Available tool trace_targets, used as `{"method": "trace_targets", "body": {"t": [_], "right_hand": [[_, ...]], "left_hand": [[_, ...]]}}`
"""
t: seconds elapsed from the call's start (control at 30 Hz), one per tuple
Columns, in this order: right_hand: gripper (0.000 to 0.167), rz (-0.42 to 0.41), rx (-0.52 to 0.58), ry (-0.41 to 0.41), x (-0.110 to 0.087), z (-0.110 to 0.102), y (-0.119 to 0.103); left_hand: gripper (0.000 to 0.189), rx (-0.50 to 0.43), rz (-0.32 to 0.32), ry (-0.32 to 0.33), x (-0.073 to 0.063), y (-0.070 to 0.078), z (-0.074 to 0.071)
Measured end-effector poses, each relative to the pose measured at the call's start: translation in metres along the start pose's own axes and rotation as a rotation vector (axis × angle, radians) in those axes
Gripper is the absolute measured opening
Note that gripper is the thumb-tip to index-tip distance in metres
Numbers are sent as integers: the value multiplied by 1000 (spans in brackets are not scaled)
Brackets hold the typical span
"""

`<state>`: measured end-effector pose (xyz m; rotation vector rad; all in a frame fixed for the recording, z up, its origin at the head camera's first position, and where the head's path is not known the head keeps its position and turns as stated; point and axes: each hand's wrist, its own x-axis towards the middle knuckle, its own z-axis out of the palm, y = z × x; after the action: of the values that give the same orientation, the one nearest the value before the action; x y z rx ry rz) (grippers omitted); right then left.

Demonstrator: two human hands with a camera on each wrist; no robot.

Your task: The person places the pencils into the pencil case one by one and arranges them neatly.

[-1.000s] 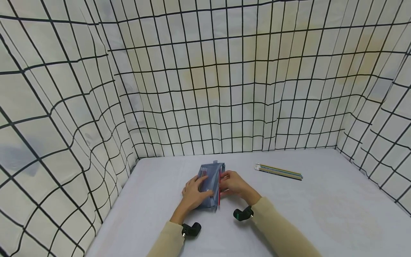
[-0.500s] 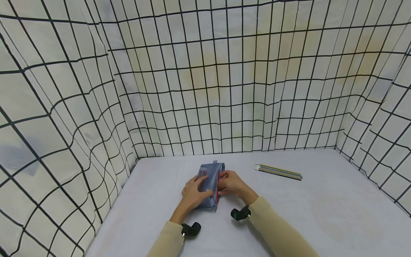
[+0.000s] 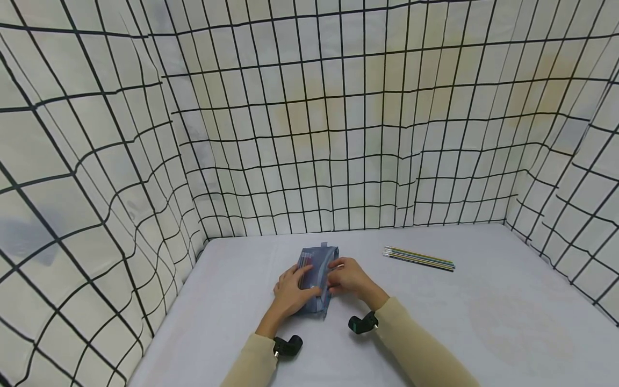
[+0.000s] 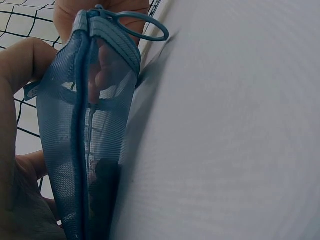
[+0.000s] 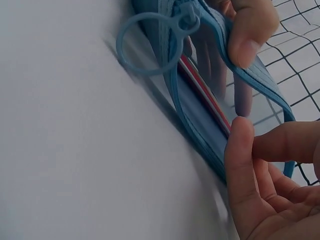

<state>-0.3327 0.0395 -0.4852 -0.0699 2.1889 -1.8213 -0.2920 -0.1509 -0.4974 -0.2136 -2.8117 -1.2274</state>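
Note:
A blue translucent mesh pencil case (image 3: 319,262) lies on the table, its unzipped side facing right. My left hand (image 3: 290,290) grips it from the left. In the right wrist view, the left thumb (image 5: 246,51) hooks over the raised upper rim. My right hand (image 3: 352,277) is at the opening, thumb extended and fingers bent toward it, close to the ends of red and white pencils (image 5: 205,95) inside. More pencils (image 3: 306,260) show through the case's left part. A ring-shaped zipper pull (image 5: 120,46) hangs at the near end.
Several loose pencils (image 3: 419,258) lie together on the white table (image 3: 483,312), right of the case. Light walls behind a black grid net (image 3: 365,161) enclose the back and sides. Each wrist wears a small black camera (image 3: 364,322).
The red pencils at the opening have slid left into the case and are hidden from the head view. My right hand moved slightly left with them. My left hand has stayed put.

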Motion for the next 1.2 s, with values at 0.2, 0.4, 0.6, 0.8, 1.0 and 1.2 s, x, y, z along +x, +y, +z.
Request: {"method": "trace_targets", "body": {"t": [0.2,0.4,0.6,0.8,1.0,1.2], "right_hand": [[41,-6,-71,25,-6,-14,2],[38,-24,-156,63,-12,-34,6],[37,-33,-160,101,-16,-58,10],[33,-57,-239,161,-24,-86,12],[31,-117,-368,210,-29,-110,16],[29,-209,-518,248,-31,-134,22]], "left_hand": [[74,2,9,4,0,0,0],[75,-3,2,4,-1,0,0],[75,-16,12,5,-2,0,0],[75,-15,13,2,-1,-1,0],[75,-3,17,9,0,-1,0],[76,-1,21,8,-1,-1,0]]}}
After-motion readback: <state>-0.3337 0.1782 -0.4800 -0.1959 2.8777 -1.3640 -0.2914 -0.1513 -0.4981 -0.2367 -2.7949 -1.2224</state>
